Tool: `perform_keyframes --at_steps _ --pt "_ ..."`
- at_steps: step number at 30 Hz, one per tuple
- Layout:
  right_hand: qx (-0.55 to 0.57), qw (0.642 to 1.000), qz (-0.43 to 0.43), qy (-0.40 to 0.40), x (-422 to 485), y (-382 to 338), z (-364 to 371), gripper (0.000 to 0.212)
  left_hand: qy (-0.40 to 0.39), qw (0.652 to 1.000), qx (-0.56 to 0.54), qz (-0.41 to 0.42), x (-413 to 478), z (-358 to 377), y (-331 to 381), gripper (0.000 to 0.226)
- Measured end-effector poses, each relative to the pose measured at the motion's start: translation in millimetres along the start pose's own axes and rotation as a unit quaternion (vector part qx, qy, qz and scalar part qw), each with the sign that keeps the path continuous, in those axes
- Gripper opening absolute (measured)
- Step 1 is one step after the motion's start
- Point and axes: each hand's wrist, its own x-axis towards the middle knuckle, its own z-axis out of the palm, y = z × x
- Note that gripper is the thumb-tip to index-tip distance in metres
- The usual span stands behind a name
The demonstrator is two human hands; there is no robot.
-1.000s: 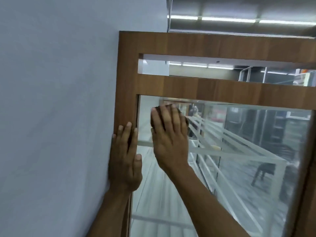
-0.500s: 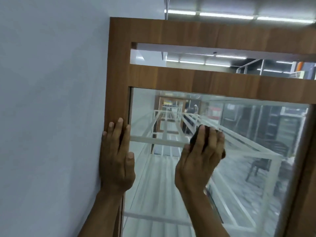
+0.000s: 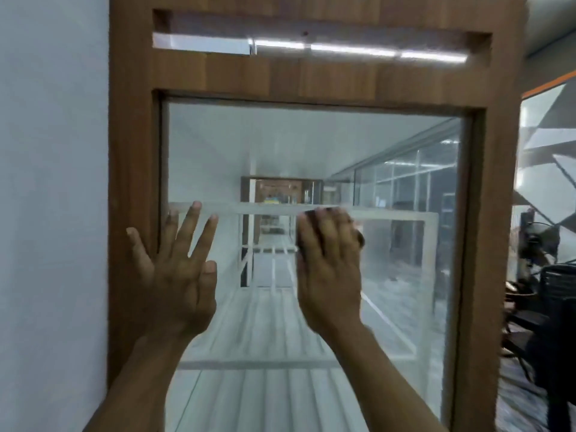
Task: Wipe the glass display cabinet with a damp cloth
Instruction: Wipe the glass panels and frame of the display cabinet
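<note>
The glass display cabinet has a brown wooden frame (image 3: 131,151) around a tall glass pane (image 3: 311,145), with white shelves visible inside. My right hand (image 3: 328,269) presses a dark cloth (image 3: 307,217) flat against the middle of the glass; only its dark edges show around my fingers. My left hand (image 3: 176,272) rests with fingers spread on the left edge of the pane and the frame, holding nothing.
A pale wall (image 3: 53,182) runs directly along the cabinet's left side. To the right of the frame stand dark chairs and furniture (image 3: 548,291) and another glass partition (image 3: 548,126). A slot in the frame's top shows ceiling lights (image 3: 355,51).
My right hand has swept the cloth from the pane's upper left corner down and right to its middle. My left hand has spread its fingers onto the glass edge. The view turned square to the cabinet.
</note>
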Motion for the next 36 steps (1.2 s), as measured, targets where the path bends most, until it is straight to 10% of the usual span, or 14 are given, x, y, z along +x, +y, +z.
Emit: perform_keyframes --at_steps 3,8,13,18,24,30,34,36 --pt "-0.009 0.985 -0.158 -0.070 -42 27 -11 0.052 -0.009 1.000 0.028 0.005 -5 3 -3 0.061" --pt "-0.020 0.980 0.172 0.095 -41 103 -42 0.046 0.012 1.000 -0.025 0.007 -45 23 31 0.058" --pt "0.002 0.971 -0.221 -0.096 -152 18 -12 0.047 0.031 0.992 -0.118 0.012 -120 51 73 0.058" --pt "-0.021 0.989 0.119 0.089 -201 112 -40 0.047 0.042 0.994 -0.090 0.050 -162 73 72 0.058" --pt "0.010 0.969 -0.212 -0.129 -346 16 -19 0.045 0.040 0.994 -0.090 0.041 -172 73 73 0.060" --pt "-0.003 0.987 0.155 -0.037 -391 91 -57 0.060 -0.019 0.993 -0.050 0.106 -307 99 87 0.064" --pt "-0.019 0.982 -0.101 -0.156 -435 51 -46 0.053 -0.052 0.991 -0.048 0.114 -342 102 92 0.067" --pt "-0.041 0.983 -0.082 -0.157 -442 65 -59 0.052 -0.071 0.990 -0.059 0.110 -344 97 90 0.066"
